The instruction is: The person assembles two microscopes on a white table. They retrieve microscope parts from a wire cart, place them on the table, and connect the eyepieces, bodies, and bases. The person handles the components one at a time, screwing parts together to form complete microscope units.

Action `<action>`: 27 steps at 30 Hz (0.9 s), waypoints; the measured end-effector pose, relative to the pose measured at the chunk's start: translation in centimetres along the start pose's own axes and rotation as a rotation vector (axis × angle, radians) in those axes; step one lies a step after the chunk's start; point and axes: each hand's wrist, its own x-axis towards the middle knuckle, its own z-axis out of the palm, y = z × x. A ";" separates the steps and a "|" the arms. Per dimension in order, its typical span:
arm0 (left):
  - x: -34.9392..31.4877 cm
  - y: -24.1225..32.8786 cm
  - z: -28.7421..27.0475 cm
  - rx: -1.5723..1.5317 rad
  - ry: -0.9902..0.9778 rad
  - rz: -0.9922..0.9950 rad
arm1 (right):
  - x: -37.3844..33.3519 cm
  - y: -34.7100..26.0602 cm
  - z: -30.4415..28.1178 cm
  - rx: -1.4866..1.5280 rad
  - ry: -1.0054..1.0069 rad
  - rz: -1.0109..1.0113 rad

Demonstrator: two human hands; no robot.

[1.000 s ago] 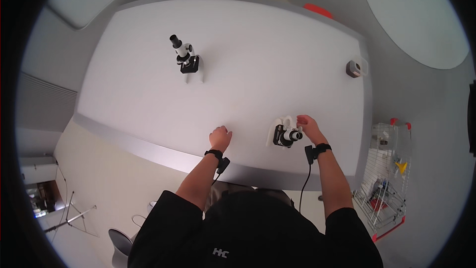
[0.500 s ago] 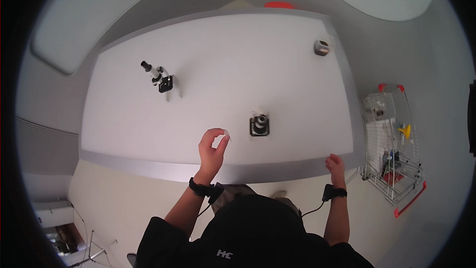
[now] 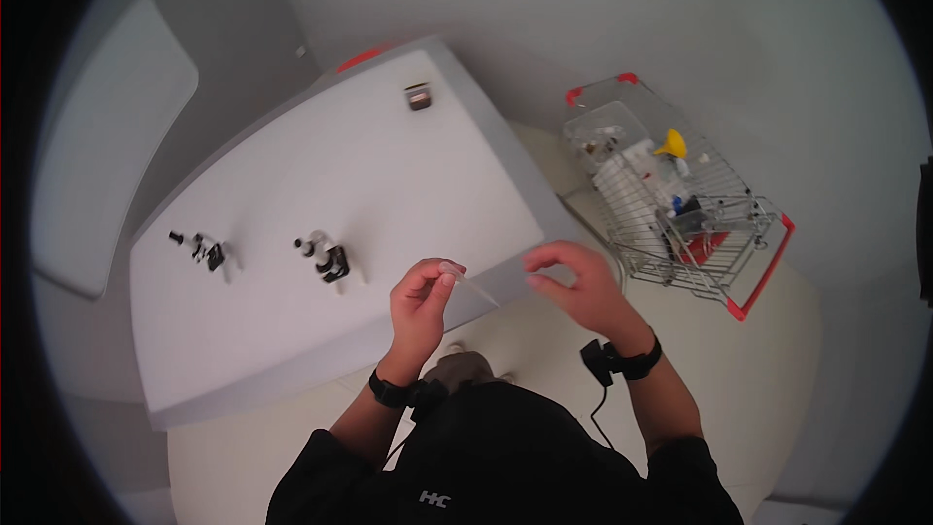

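My left hand [image 3: 418, 309] pinches a slim, clear plastic dropper [image 3: 473, 287] by the near edge of the white worktop [image 3: 389, 175], toward its right corner. My right hand [image 3: 583, 292], half open, holding nothing, near the tip. Black-and-white microscope [image 3: 328, 258] stands on the worktop.

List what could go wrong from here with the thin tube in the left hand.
The left hand pinches the thin tube at one end, by the front edge of the table; if the grip slipped, it might drop to the floor.

The tube's free end sticks out toward the right hand, whose fingers are spread close by; a careless move could knock or bend it.
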 end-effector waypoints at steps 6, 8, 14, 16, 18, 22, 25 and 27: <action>2.9 -3.8 8.2 0.088 -0.168 -0.044 | 0.1 1.6 -3.8 0.041 0.061 0.016; 4.0 -5.3 10.3 0.126 -0.186 -0.039 | 0.8 3.1 -5.0 0.012 0.075 0.007; 9.8 -9.5 17.1 0.256 -0.237 -0.055 | 3.2 9.7 -11.7 0.032 0.121 0.135; 12.2 -10.7 19.6 0.287 -0.250 -0.070 | 4.1 12.3 -14.0 0.012 0.161 0.162; 15.1 -11.3 22.2 0.352 -0.278 -0.062 | 5.1 13.8 -16.5 -0.068 0.204 0.135; 19.9 -13.1 26.5 0.524 -0.432 0.132 | 6.2 16.3 -21.7 -0.381 0.279 -0.018; 22.2 -14.2 30.1 0.537 -0.512 0.093 | 6.1 19.2 -24.8 -0.418 0.315 0.002; 22.8 -15.5 32.1 0.618 -0.516 0.094 | 6.0 20.7 -26.6 -0.385 0.319 0.044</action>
